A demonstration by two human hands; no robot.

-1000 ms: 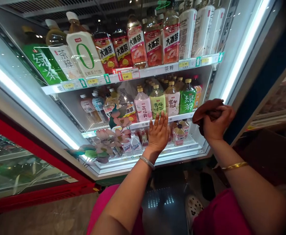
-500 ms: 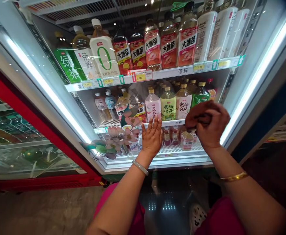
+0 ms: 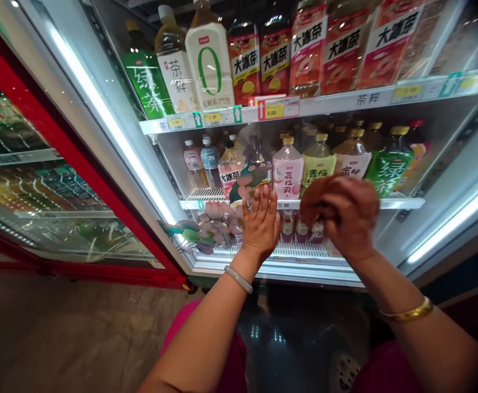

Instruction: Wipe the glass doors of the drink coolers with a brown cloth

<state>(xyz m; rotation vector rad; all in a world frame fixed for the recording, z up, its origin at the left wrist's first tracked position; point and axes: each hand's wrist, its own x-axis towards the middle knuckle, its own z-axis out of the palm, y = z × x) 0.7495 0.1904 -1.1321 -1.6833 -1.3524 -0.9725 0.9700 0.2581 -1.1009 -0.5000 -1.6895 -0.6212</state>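
My left hand [image 3: 260, 225] lies flat with its fingers stretched out against the glass door of a lit drinks cooler. A decal of pink flowers [image 3: 218, 224] and green leaves is on the glass just left of it. My right hand [image 3: 356, 215] is closed around a bunched brown cloth [image 3: 317, 199], held at the glass; parts of the hand are blurred. Behind the glass, a pink bottle [image 3: 288, 169], a yellow-green bottle [image 3: 320, 158] and a green bottle [image 3: 390, 164] stand on the middle shelf.
Large tea bottles, among them a white-labelled one [image 3: 210, 65], line the upper shelf [image 3: 329, 106]. A red-framed cooler [image 3: 141, 218] adjoins on the left. Bright light strips [image 3: 112, 131] run up the cooler's sides. Brown floor [image 3: 79, 327] shows below.
The view has shifted, so the cooler appears nearer and further right. My right hand has moved left across the glass with the cloth. My left hand stays flat on the door.
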